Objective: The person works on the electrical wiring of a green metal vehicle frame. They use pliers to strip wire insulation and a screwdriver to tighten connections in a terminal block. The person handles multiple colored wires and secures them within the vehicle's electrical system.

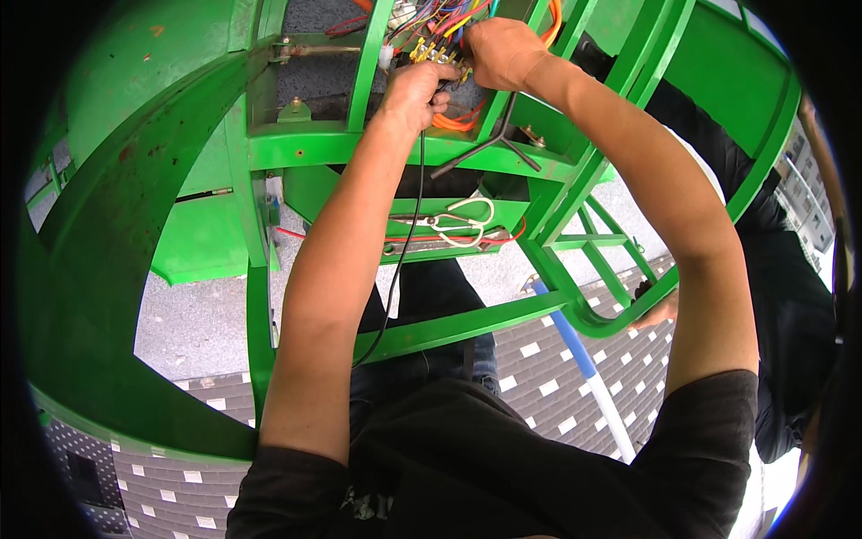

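Both my arms reach up into a green metal frame (296, 148). My left hand (415, 92) grips a black cable (404, 251) that hangs down past my forearm, its fingers at a bundle of coloured wires (431, 27) with yellow connectors. My right hand (501, 52) is closed around the same wire bundle, just right of the left hand. What its fingers pinch is hidden behind the hand. Orange wires (458, 121) loop below both hands.
White-handled scissors (462, 222) lie on a green ledge below my hands. A black angled rod (489, 144) crosses the frame. A blue and white pole (584, 359) leans at lower right. Another person in dark clothes (790, 296) stands right, one hand (660, 310) on the frame. Patterned paving lies below.
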{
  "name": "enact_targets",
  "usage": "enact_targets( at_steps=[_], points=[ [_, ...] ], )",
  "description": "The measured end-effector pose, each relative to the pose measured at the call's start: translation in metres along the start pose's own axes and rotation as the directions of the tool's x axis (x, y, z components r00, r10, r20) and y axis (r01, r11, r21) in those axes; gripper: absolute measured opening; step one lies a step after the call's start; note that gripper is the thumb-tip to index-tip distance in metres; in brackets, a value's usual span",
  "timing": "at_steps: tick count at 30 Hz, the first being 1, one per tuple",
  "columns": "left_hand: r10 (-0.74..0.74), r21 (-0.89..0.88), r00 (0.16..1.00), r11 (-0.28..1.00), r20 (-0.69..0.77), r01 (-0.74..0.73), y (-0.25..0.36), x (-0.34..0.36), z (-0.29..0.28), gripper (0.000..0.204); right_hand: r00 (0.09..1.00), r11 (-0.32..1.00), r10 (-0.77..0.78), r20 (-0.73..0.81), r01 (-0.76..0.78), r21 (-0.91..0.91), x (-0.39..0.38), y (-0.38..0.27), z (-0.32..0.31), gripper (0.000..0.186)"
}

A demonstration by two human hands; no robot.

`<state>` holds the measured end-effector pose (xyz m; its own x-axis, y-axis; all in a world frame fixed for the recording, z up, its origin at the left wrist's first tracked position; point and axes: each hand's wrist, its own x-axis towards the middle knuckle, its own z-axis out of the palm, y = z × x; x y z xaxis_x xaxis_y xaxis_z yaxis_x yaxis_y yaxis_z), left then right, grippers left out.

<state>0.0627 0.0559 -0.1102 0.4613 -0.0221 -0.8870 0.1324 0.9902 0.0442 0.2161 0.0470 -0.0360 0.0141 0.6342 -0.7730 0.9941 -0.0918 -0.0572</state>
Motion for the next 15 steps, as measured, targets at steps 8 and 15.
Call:
enact_targets(
  at_steps=[8,15],
  points=[
    [-0.021,-0.035,0.999,0.999,0.044,0.023,-0.001,0.005,-0.007,0.007,0.968,0.951,0.204,0.147,-0.231,0.205,0.021,0.004,-0.005,0.020],
    [0.040,0.008,0.998,0.999,0.051,-0.041,-0.006,0.006,-0.008,0.005,0.895,0.794,0.287,0.340,-0.421,0.438,0.029,0.010,-0.001,0.018]
  ],
)
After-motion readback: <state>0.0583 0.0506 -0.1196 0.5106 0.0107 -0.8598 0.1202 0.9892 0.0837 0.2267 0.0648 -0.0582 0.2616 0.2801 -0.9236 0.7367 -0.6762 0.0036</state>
